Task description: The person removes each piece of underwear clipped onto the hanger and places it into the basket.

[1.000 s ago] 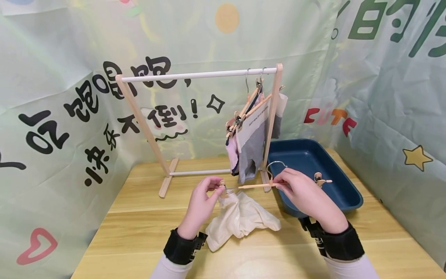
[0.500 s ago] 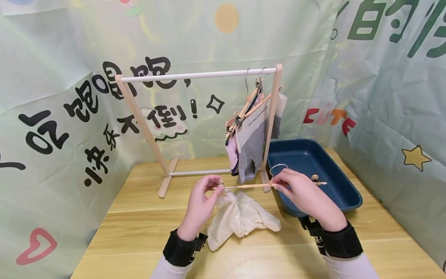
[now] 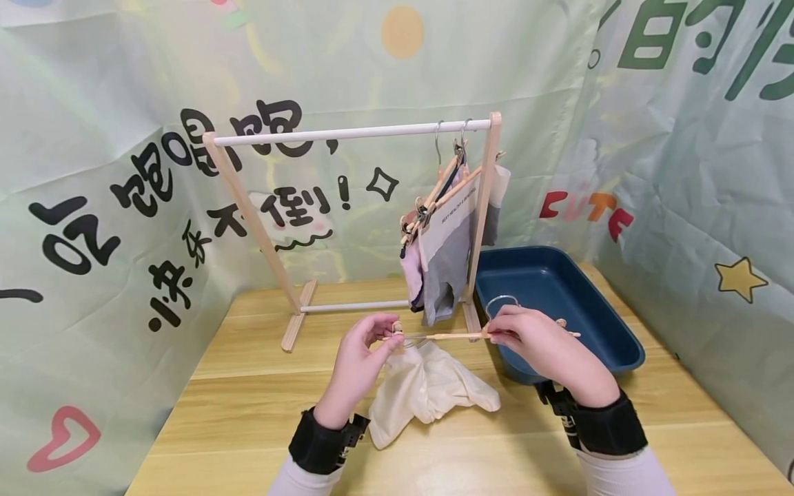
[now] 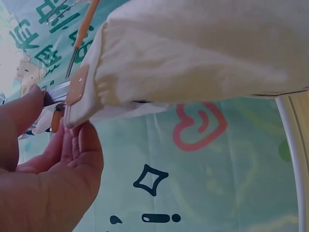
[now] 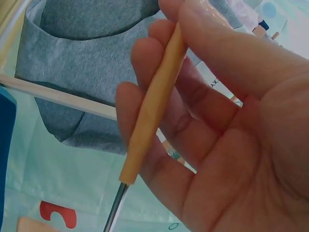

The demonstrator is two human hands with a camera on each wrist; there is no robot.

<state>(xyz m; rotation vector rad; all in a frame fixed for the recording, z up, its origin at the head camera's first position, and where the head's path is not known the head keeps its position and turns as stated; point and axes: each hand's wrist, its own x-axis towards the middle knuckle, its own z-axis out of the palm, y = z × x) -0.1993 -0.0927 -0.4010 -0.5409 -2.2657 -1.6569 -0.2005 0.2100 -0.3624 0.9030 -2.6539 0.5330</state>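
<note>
Pale green printed sheets [image 3: 335, 65] wall in the scene at the back and both sides. Before them lies a wood-grain table [image 3: 248, 406]. At its rear stands a rack [image 3: 353, 132], with garments [image 3: 449, 258] bunched at the right end of its rail; a blue tray [image 3: 546, 275] sits just beside it. The cream garment [image 3: 428, 389] lies rumpled on the table, its upper edge raised to the hanger [image 3: 455, 336], which is held roughly level. The right hand [image 3: 530, 337] pinches the hanger near its middle, thumb against fingers, the other fingers loosely bent. The left hand [image 3: 366, 351] pinches the near clip [image 3: 398, 328] between thumb and fingers; the left wrist view shows its tan pad [image 4: 78, 86] against the garment's edge. How firmly it bites cannot be told. The step appears to be clipping the garment's first side. The next move probably calls for seating this clip, then matching the opposite edge to the far clip [image 3: 561, 322], where no cloth shows.
</note>
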